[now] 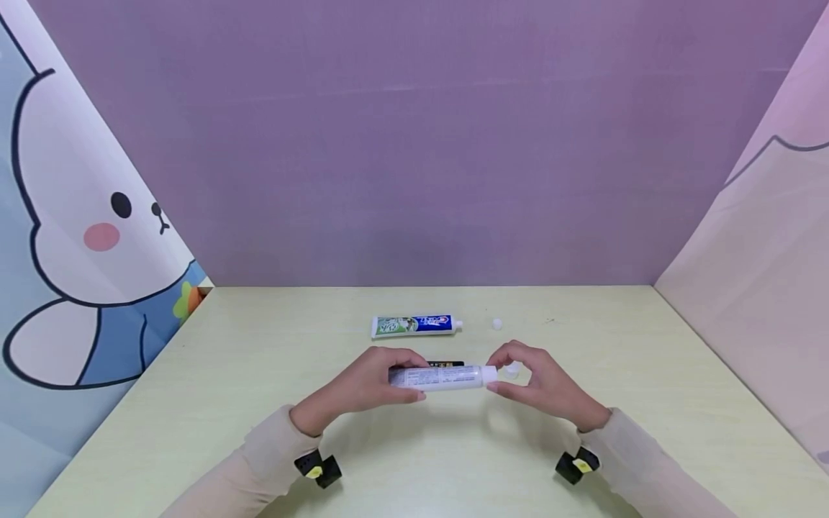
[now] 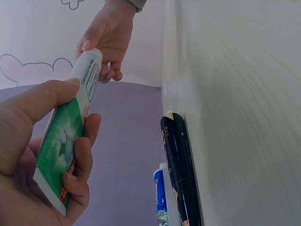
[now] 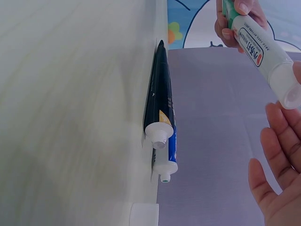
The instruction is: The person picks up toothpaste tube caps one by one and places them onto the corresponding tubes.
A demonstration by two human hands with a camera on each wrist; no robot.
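Note:
My left hand (image 1: pixel 378 374) grips a white and green toothpaste tube (image 1: pixel 447 378) around its body, holding it level above the table. The tube's green part (image 2: pixel 66 141) lies between thumb and curled fingers in the left wrist view. At its other end is a white cap (image 1: pixel 490 374), which my right hand (image 1: pixel 540 378) pinches between thumb and fingertips. Behind the held tube lies a black toothpaste tube (image 3: pixel 160 94), mostly hidden in the head view, with its bare nozzle (image 3: pixel 159 139) showing. Farther back rests a blue and green toothpaste tube (image 1: pixel 414 326), also uncapped.
Two loose white caps lie on the pale table (image 1: pixel 259 345): a far cap (image 1: pixel 496 324) right of the blue and green tube, and a nearer cap (image 1: pixel 512 370) partly behind my right hand. A purple panel (image 1: pixel 427 144) stands along the back edge, with printed panels at both sides.

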